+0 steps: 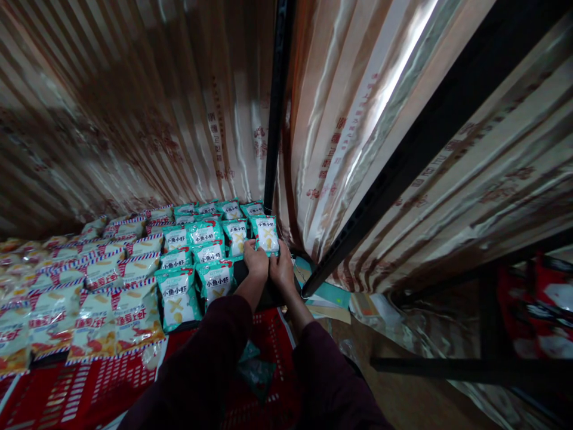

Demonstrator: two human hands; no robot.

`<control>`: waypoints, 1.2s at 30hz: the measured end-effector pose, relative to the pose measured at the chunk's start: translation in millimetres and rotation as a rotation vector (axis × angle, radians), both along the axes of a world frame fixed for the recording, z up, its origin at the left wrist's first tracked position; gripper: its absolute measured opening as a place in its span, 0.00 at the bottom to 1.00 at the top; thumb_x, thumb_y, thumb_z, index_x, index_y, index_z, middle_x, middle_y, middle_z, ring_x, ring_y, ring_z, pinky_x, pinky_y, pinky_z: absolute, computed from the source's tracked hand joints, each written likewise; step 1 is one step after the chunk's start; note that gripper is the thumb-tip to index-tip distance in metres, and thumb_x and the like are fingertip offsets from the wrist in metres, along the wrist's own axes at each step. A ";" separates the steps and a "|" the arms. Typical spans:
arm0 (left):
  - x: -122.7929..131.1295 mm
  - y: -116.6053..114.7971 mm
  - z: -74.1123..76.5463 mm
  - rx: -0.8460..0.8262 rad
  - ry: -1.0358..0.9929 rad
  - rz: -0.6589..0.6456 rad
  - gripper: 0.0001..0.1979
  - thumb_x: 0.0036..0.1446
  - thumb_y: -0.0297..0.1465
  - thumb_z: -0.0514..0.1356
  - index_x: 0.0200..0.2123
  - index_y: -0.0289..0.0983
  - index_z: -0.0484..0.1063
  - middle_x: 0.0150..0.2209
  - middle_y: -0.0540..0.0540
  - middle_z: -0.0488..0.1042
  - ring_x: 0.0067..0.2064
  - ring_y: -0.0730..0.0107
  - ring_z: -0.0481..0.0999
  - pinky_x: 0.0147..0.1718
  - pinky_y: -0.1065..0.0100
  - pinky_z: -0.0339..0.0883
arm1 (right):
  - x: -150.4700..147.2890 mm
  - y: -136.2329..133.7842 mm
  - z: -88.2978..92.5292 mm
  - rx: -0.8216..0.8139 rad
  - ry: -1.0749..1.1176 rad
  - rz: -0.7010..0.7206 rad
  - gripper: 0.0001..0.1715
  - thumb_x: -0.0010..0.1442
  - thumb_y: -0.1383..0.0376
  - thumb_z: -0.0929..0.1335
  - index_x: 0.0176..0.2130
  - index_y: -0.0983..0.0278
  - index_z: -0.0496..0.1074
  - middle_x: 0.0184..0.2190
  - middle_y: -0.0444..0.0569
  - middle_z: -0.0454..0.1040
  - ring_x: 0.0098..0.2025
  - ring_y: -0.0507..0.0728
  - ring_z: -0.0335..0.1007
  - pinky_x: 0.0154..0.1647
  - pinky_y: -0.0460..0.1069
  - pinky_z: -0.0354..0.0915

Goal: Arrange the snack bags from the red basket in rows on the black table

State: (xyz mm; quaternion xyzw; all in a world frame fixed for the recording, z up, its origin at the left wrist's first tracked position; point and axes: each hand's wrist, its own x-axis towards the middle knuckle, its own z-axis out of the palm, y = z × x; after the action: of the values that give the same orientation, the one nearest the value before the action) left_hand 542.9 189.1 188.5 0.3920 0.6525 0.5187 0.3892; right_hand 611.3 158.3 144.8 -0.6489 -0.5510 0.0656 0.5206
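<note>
A small teal and white snack bag (267,233) stands upright at the right end of the shelf. My left hand (256,261) grips its lower left side, and my right hand (282,266) holds its right side. The fingers of both hands are closed round the bag's edges, with the tips partly hidden. Just left of it stands a matching snack bag (236,236), and further matching bags (178,298) fill rows toward the front.
Cream bags with striped edges (138,316) cover the shelf's left part. Red plastic baskets (89,385) stand below its front edge. Black metal posts (276,101) and a slanting bar (385,173) rise before pleated curtains (179,107). Red packages (553,298) lie at far right.
</note>
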 end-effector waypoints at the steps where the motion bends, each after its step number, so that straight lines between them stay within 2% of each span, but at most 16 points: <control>1: 0.5 1.0 -0.2 -0.005 0.001 0.003 0.13 0.50 0.18 0.55 0.39 0.36 0.67 0.37 0.47 0.73 0.40 0.71 0.75 0.42 0.69 0.69 | 0.2 0.7 0.0 -0.008 -0.002 0.000 0.30 0.57 0.66 0.59 0.59 0.69 0.59 0.57 0.60 0.64 0.61 0.63 0.57 0.62 0.62 0.54; 4: 1.4 2.8 0.3 -0.025 0.013 0.004 0.14 0.50 0.18 0.54 0.40 0.36 0.67 0.37 0.47 0.73 0.39 0.72 0.76 0.41 0.70 0.70 | 0.7 2.2 1.4 -0.063 -0.011 0.008 0.31 0.56 0.67 0.59 0.59 0.70 0.59 0.58 0.60 0.63 0.62 0.63 0.55 0.63 0.61 0.53; 8: 1.9 3.0 3.1 -0.040 0.047 -0.017 0.16 0.51 0.18 0.54 0.44 0.35 0.67 0.42 0.43 0.74 0.44 0.69 0.75 0.45 0.68 0.69 | 0.1 2.4 4.3 -0.138 -0.023 0.032 0.34 0.55 0.66 0.59 0.61 0.71 0.58 0.61 0.61 0.61 0.64 0.64 0.53 0.64 0.61 0.52; 14: 3.2 0.0 11.2 -0.060 0.094 -0.089 0.21 0.52 0.18 0.54 0.50 0.35 0.66 0.47 0.40 0.75 0.48 0.68 0.75 0.50 0.68 0.66 | -2.1 1.1 1.8 -0.140 -0.022 0.038 0.36 0.56 0.67 0.60 0.63 0.71 0.54 0.63 0.59 0.58 0.67 0.63 0.48 0.64 0.60 0.51; 18: 2.6 -7.2 22.8 -0.053 0.252 -0.153 0.24 0.54 0.20 0.54 0.55 0.34 0.64 0.52 0.36 0.73 0.52 0.62 0.73 0.53 0.65 0.63 | -0.4 0.1 0.3 -0.143 -0.043 0.072 0.37 0.56 0.67 0.61 0.64 0.70 0.53 0.64 0.60 0.55 0.67 0.65 0.46 0.63 0.62 0.53; 24: -2.1 -18.5 37.0 -0.114 0.435 -0.227 0.27 0.55 0.23 0.54 0.59 0.34 0.60 0.51 0.32 0.73 0.52 0.54 0.73 0.53 0.57 0.62 | 1.0 -4.0 6.0 -0.167 -0.050 0.090 0.36 0.57 0.67 0.61 0.63 0.67 0.55 0.66 0.59 0.52 0.66 0.67 0.50 0.61 0.62 0.57; 30: -3.1 -19.9 36.7 -0.094 0.449 -0.238 0.26 0.52 0.23 0.55 0.56 0.34 0.63 0.54 0.32 0.70 0.54 0.53 0.71 0.54 0.57 0.61 | -0.7 -5.9 11.6 -0.169 -0.063 0.080 0.32 0.59 0.63 0.61 0.62 0.64 0.58 0.64 0.58 0.55 0.65 0.66 0.52 0.59 0.61 0.60; 36: -1.3 -18.2 26.1 0.001 0.405 -0.235 0.30 0.49 0.19 0.55 0.58 0.35 0.62 0.57 0.35 0.67 0.58 0.58 0.67 0.57 0.63 0.59 | 0.6 -4.7 10.6 -0.175 -0.055 0.097 0.32 0.59 0.64 0.61 0.62 0.63 0.59 0.64 0.56 0.57 0.65 0.65 0.52 0.59 0.60 0.59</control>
State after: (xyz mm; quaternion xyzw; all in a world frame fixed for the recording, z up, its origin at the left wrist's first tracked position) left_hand 541.6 170.9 214.6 0.5614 0.6670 0.3810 0.3078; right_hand 611.9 153.6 155.4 -0.6660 -0.5880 0.1207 0.4428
